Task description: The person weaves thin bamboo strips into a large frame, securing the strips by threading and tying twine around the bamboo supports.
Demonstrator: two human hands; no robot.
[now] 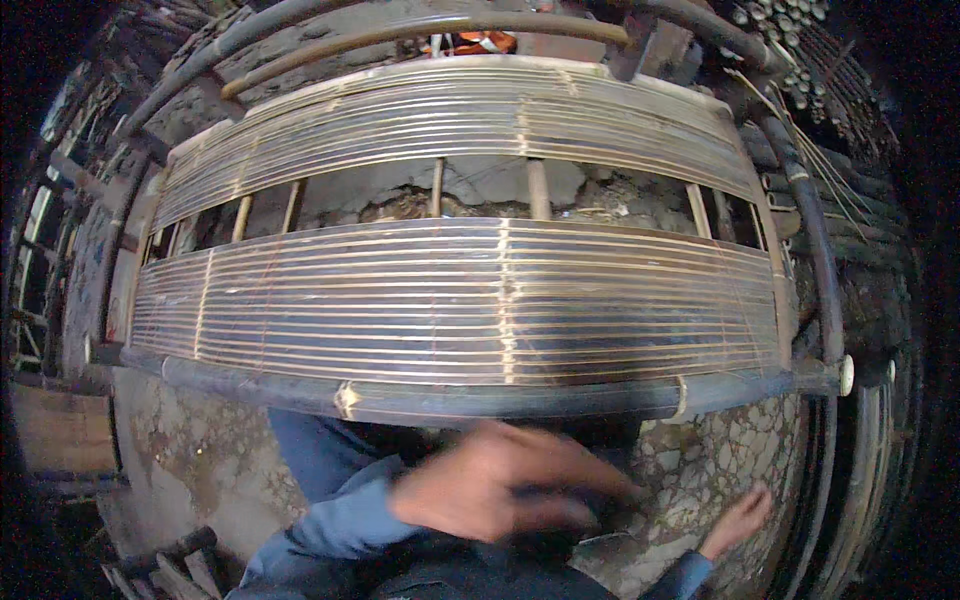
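Observation:
A bamboo bench (440,300) with thin pale slats and dark bamboo poles stretches across in front of me. My left hand (500,480) is in front of the bench's near pole (440,400), over my lap. Motion blurs it, but its fingers stretch toward the right, spread apart, and nothing shows in them. Lower right, over the stone floor, is my right hand (740,520), held away from the bench. It is small and soft in the picture; whether its fingers hold anything cannot be made out.
Bundled bamboo poles (785,40) lie at the far right, and loose thin strips (820,160) stick out beside the bench. Cracked stone floor (700,460) shows below. An orange-and-white object (470,43) lies beyond the back rail. Short dark poles (165,565) stand at lower left.

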